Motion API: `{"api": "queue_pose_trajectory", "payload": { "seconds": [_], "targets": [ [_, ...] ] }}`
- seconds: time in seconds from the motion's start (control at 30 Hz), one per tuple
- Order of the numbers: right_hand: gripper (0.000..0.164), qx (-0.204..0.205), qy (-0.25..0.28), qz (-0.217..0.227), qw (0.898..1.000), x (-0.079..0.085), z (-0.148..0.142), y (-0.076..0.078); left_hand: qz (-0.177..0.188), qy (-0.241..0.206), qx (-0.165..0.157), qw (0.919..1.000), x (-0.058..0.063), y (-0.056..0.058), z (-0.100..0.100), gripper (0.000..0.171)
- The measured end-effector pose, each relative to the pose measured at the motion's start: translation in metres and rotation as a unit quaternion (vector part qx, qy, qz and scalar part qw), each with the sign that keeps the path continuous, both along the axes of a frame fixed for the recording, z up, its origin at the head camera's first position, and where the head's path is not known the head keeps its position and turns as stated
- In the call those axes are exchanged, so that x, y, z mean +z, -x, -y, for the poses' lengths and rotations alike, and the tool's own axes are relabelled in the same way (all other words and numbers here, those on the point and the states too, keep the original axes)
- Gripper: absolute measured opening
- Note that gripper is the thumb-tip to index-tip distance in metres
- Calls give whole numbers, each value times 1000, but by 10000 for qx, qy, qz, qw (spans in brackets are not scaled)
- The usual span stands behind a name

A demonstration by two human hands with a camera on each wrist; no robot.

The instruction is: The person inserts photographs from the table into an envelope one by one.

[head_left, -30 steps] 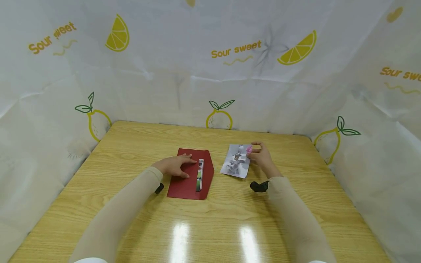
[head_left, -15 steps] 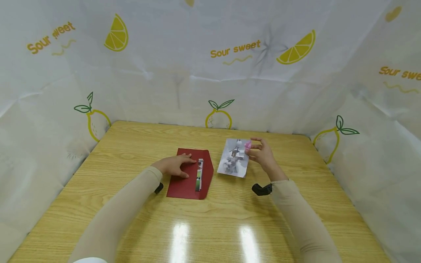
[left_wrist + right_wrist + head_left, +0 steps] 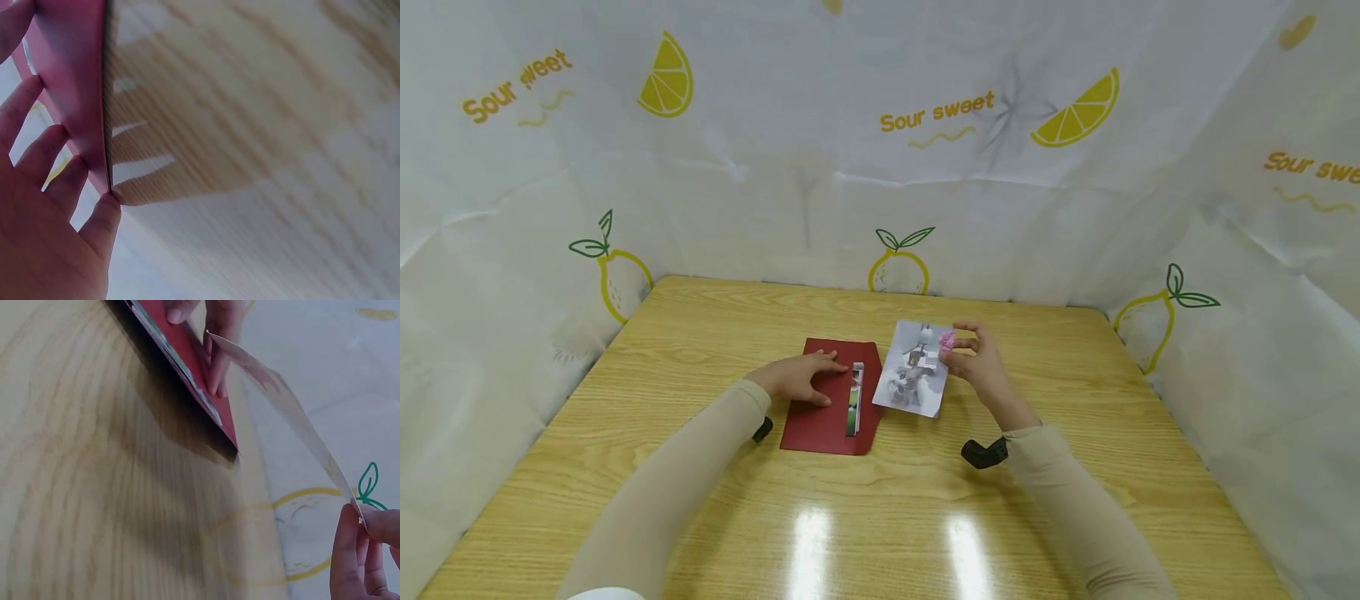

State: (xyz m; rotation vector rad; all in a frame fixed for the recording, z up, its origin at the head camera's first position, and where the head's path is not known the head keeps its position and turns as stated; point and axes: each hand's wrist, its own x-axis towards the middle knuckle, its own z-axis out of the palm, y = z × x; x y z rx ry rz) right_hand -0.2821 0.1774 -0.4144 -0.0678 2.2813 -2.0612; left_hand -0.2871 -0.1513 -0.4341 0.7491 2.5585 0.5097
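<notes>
A red envelope [image 3: 820, 429] lies on the wooden table, its flap toward the right. Out of its opening peeks a narrow strip of picture cards [image 3: 854, 404]. My left hand [image 3: 793, 379] rests on the envelope with spread fingers; in the left wrist view the fingertips [image 3: 74, 164] press along its red surface. A pale grey picture card [image 3: 906, 379] with a pink patch at its right edge is pinched by my right hand [image 3: 981, 371]. In the right wrist view that card [image 3: 287, 406] is raised off the table and slightly bowed, gripped between thumb and fingers.
Below the right wrist shows a black curved device [image 3: 985, 454]; a similar black piece [image 3: 763, 429] is under the left wrist. Behind the wooden table [image 3: 715, 308] and at its sides hangs a white lemon-print cloth [image 3: 805, 100].
My right hand has lifted the picture card and carried it leftward, so its left edge now overlaps the envelope's flap in the head view. The left hand and envelope have stayed in place.
</notes>
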Motion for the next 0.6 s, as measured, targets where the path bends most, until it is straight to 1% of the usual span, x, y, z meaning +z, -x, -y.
{"api": "queue_pose_trajectory", "payload": {
  "seconds": [0.27, 0.6],
  "targets": [
    [62, -62, 82, 94, 9999, -13, 12, -6, -32, -4, -39, 10000, 1, 0, -1, 63],
    [64, -207, -45, 30, 9998, -15, 20, -11, -78, -14, -60, 10000, 2, -1, 0, 63]
  ]
}}
